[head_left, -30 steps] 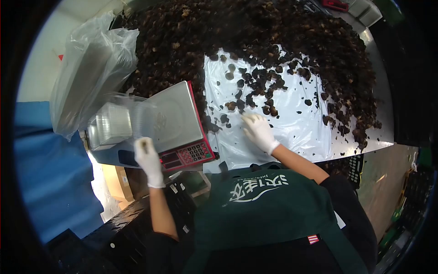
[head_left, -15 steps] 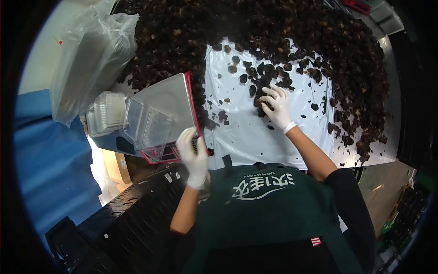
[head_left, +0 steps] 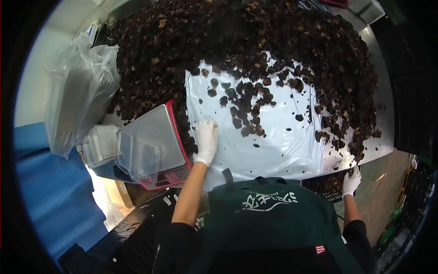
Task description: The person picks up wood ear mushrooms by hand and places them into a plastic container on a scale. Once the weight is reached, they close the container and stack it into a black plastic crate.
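Note:
My left hand (head_left: 206, 142), in a white glove, is over the left part of a white plastic sheet (head_left: 278, 153), fingers curled in; anything inside them is hidden. My right hand (head_left: 351, 181), also gloved, is low at the table's right front edge, fingers bent at the side of a black crate (head_left: 333, 195) with dark pieces in it. On the sheet lies a loose cluster of dark brown pieces (head_left: 246, 107) that look like wood ear fungus. A large heap of the same pieces (head_left: 159, 59) surrounds the sheet at the back and sides.
Left of the sheet is a red-edged scale (head_left: 157, 125) with an open clear plastic box (head_left: 141, 153) on it. Stacked clear boxes (head_left: 100, 144) and a plastic bag (head_left: 80, 100) are farther left. The metal table's edge (head_left: 378, 157) runs along the right front.
My right hand has left the pieces on the sheet and come down to the crate. My left hand has moved from the scale's edge onto the sheet. The camera view has shifted.

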Motion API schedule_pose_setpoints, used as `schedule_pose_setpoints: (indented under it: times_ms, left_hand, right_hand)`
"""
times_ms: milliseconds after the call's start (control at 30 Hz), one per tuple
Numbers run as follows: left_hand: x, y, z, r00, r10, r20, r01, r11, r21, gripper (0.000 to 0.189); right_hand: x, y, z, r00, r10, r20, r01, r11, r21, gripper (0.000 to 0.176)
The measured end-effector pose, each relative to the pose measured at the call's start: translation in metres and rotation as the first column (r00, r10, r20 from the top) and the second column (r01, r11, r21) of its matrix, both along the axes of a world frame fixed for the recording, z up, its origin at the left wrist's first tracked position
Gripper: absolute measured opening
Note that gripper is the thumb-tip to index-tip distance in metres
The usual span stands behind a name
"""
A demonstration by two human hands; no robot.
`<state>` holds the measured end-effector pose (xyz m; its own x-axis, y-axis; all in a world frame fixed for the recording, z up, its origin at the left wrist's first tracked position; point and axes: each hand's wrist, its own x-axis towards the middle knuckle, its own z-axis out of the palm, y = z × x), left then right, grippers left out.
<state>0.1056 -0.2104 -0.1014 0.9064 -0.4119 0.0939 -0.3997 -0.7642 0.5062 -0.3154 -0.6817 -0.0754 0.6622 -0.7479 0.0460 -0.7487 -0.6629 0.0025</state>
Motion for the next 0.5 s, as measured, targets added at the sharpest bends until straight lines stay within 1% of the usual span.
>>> schedule_pose_setpoints:
  times_ms: [33, 67, 100, 133, 167, 200, 233, 300, 333, 367, 400, 433, 467, 500]
  left_hand:
    - [-0.012, -0.011, 0.004, 1.000, -0.008, 0.003, 0.008, 0.993, -0.121, 0.009]
    - [-0.029, -0.028, 0.004, 0.999, -0.031, -0.015, 0.027, 0.973, -0.230, 0.012]
    - [-0.045, -0.057, 0.019, 0.987, -0.071, -0.144, 0.009, 0.921, -0.390, 0.016]
    - [-0.066, -0.096, 0.058, 0.755, -0.164, -0.635, -0.301, 0.774, -0.558, 0.015]
    - [-0.081, -0.118, 0.059, 0.699, -0.442, -0.563, -0.005, 0.783, -0.622, 0.018]
    - [-0.100, -0.148, 0.060, 0.550, -0.708, -0.444, 0.172, 0.616, -0.769, 0.029]
    - [-0.102, -0.161, 0.086, 0.425, -0.816, -0.392, 0.300, 0.536, -0.789, 0.037]
    - [-0.093, -0.170, 0.073, 0.483, -0.835, -0.265, 0.445, 0.494, -0.747, 0.039]
    - [-0.074, -0.166, 0.065, 0.561, -0.718, -0.412, 0.321, 0.647, -0.691, 0.038]
    - [-0.043, -0.153, 0.052, 0.610, -0.574, -0.546, 0.187, 0.774, -0.605, 0.037]
    - [-0.008, -0.141, 0.023, 0.869, -0.416, -0.270, 0.270, 0.853, -0.446, 0.036]
    - [0.033, -0.138, 0.072, 0.793, -0.194, -0.578, -0.038, 0.930, -0.365, 0.035]
    - [0.065, -0.123, 0.032, 0.929, -0.106, -0.355, -0.044, 0.920, -0.390, 0.036]
    - [0.103, -0.110, 0.006, 0.996, -0.079, -0.047, 0.055, 0.921, -0.386, 0.038]
  right_hand:
    - [-0.003, -0.005, -0.013, 0.995, -0.096, 0.009, 0.095, 0.995, 0.031, 0.052]
    - [0.015, -0.002, -0.019, 0.994, -0.024, 0.103, 0.017, 0.998, 0.064, 0.051]
    - [0.049, 0.005, -0.024, 0.982, 0.056, 0.180, -0.066, 0.997, 0.050, 0.049]
    - [0.097, 0.017, -0.019, 0.951, 0.082, 0.298, -0.112, 0.990, 0.084, 0.045]
    - [0.147, 0.026, -0.013, 0.889, 0.118, 0.442, -0.195, 0.972, 0.132, 0.041]
    - [0.198, 0.028, -0.003, 0.847, 0.244, 0.472, -0.306, 0.950, 0.058, 0.040]
    - [0.247, 0.028, 0.002, 0.788, 0.322, 0.525, -0.376, 0.927, -0.006, 0.038]
    - [0.340, 0.034, 0.018, 0.653, 0.339, 0.678, -0.493, 0.869, 0.040, 0.028]
    - [0.379, 0.037, 0.021, 0.644, 0.293, 0.706, -0.564, 0.806, 0.180, 0.025]
    - [0.412, 0.040, 0.019, 0.703, 0.252, 0.665, -0.583, 0.741, 0.335, 0.026]
    - [0.444, 0.049, 0.017, 0.740, 0.271, 0.615, -0.604, 0.669, 0.433, 0.029]
    - [0.475, 0.057, 0.015, 0.770, 0.296, 0.565, -0.613, 0.589, 0.527, 0.034]
    - [0.504, 0.062, -0.001, 0.716, 0.432, 0.549, -0.678, 0.620, 0.395, 0.043]
    - [0.527, 0.069, -0.017, 0.655, 0.560, 0.507, -0.736, 0.626, 0.259, 0.053]
